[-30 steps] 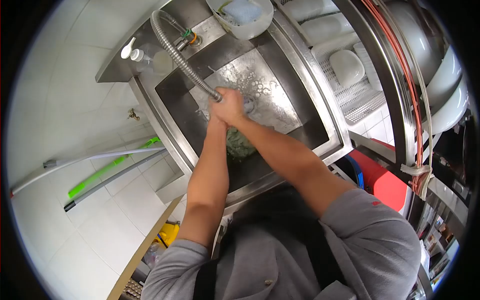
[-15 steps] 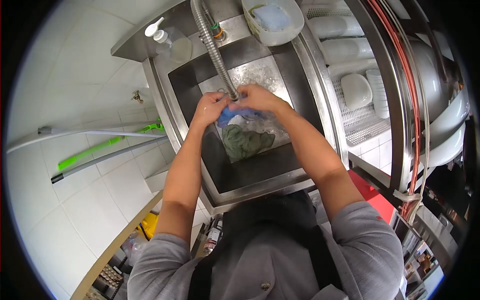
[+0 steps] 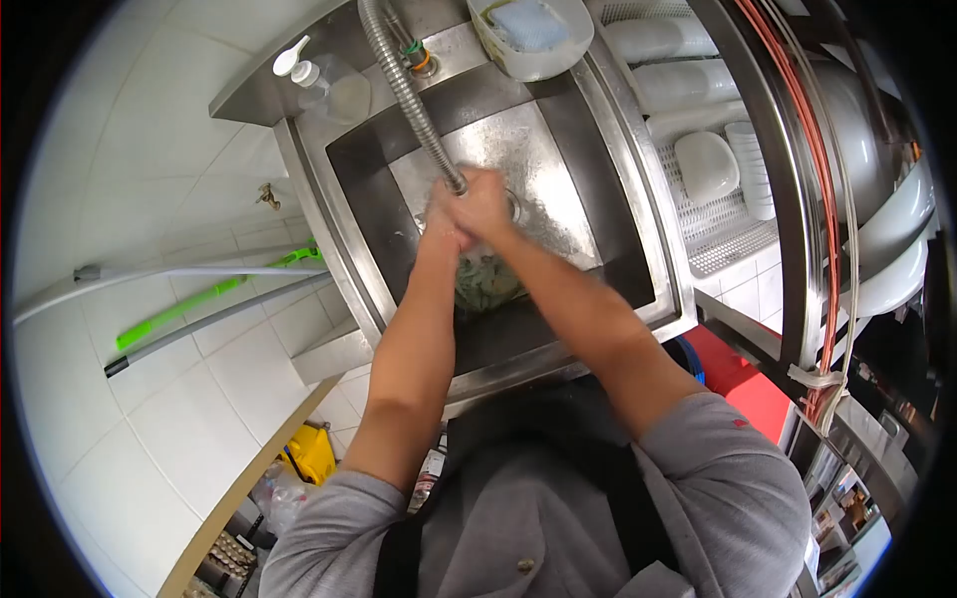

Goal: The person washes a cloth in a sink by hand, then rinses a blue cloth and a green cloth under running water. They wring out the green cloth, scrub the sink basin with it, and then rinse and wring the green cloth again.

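Note:
My left hand (image 3: pixel 439 217) and my right hand (image 3: pixel 481 204) are pressed together over the steel sink (image 3: pixel 618 239), their fingers closed and a little blurred. Whatever lies between them is hidden, and the blue cloth seen earlier does not show. Just above the hands, the end of the coiled metal faucet hose (image 3: pixel 424 130) reaches down to them. Below my wrists a wet green cloth (image 3: pixel 486 282) lies on the sink floor, partly covered by my forearms. A round drain (image 3: pixel 513 206) shows beside my right hand.
A soap pump bottle (image 3: pixel 344 95) stands at the back left corner. On the back right rim sits a plastic tub (image 3: pixel 546 62) holding a light blue sponge (image 3: pixel 528 27). White dishes (image 3: pixel 706 166) fill a rack at right. Green and grey poles (image 3: pixel 189 307) lean at left.
My hands have come together from a spread hold on a blue cloth, which is now out of sight. The view has shifted slightly, and the green cloth is more covered.

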A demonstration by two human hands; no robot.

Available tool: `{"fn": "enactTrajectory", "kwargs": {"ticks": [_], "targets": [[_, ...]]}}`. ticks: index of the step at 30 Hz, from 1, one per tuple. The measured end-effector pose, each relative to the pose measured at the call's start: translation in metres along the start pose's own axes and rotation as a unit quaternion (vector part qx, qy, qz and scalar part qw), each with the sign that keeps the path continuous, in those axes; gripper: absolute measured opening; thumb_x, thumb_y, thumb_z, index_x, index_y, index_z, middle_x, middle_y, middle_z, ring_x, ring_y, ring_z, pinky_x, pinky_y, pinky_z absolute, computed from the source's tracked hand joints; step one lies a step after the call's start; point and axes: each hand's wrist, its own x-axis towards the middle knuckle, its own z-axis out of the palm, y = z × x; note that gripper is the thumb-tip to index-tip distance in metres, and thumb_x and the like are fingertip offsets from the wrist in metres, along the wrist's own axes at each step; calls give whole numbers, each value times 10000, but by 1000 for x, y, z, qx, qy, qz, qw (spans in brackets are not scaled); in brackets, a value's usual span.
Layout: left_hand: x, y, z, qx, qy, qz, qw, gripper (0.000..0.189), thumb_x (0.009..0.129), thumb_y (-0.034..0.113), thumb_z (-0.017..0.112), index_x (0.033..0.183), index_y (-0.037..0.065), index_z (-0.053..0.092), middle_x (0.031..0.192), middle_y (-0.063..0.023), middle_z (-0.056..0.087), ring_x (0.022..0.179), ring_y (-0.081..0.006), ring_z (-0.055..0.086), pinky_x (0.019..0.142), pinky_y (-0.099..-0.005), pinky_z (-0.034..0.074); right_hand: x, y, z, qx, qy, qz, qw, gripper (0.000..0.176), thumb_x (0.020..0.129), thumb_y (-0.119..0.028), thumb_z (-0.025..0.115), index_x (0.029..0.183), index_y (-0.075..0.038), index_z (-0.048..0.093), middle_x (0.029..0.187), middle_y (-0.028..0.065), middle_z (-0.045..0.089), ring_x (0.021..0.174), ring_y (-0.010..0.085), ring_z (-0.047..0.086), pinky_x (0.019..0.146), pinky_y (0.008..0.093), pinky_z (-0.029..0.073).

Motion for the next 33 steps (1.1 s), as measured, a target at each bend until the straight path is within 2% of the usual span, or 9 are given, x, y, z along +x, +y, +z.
{"fn": "enactTrajectory", "kwargs": {"ticks": [3,4,7,15,21,23,26,29,33], "targets": [[8,-15,-11,149,37,79,985,374,905,379,444,989,40,580,899,-125,624,811,-264,622,727,-432,519,4,9,19,-10,43,171,984,147,727,-218,637,721,-86,700,727,213,625,703,378,633,656,442,509],[-29,-39,42,447,218,312,810,360,881,358,467,983,32,580,914,-137,627,802,-267,634,687,-431,525,-14,-6,25,-24,66,74,995,167,747,-209,650,676,-57,659,720,187,632,681,350,631,639,415,503],[-20,-21,9,5,-98,45,994,355,906,321,455,1015,5,575,940,-142,625,810,-253,647,661,-393,540,-3,5,19,9,69,105,992,199,765,-203,644,649,-42,631,668,166,619,637,330,624,599,408,491],[-50,12,4,560,-21,226,797,489,953,381,518,1227,-23,493,1073,-132,618,908,-233,648,819,-375,542,9,72,-38,113,-212,101,965,525,774,-383,738,1142,-34,602,937,92,666,883,158,609,784,345,484],[-82,13,19,50,-87,212,972,405,968,323,514,1203,-6,532,1089,-115,615,919,-263,643,869,-407,518,-11,37,-80,-58,-473,122,870,549,729,-291,803,1164,-17,607,973,97,672,929,176,616,799,303,493],[-36,16,-26,53,-21,178,982,433,980,366,471,1204,0,531,1105,-107,610,965,-287,625,870,-462,505,-16,29,-67,404,-203,184,873,480,728,-319,806,1074,-19,663,908,76,685,805,147,633,724,284,507],[20,0,-68,219,142,164,951,486,972,441,435,1201,21,520,1110,-116,609,996,-300,613,876,-495,490,-27,-13,-11,310,-24,242,919,250,757,-257,791,807,-28,705,701,-13,641,635,91,587,547,305,473],[26,-10,-70,-38,-483,64,872,472,938,477,467,1119,48,548,1032,-119,616,931,-282,622,827,-472,509,-42,-27,22,46,64,14,997,224,744,-234,743,731,-25,663,645,141,639,556,283,605,561,345,475],[-21,-25,5,184,100,58,976,387,914,422,458,1047,72,557,913,-104,610,845,-267,624,756,-433,532,-16,13,16,-20,57,96,994,190,729,-237,701,756,-51,676,718,200,630,641,382,601,612,380,493]]}}
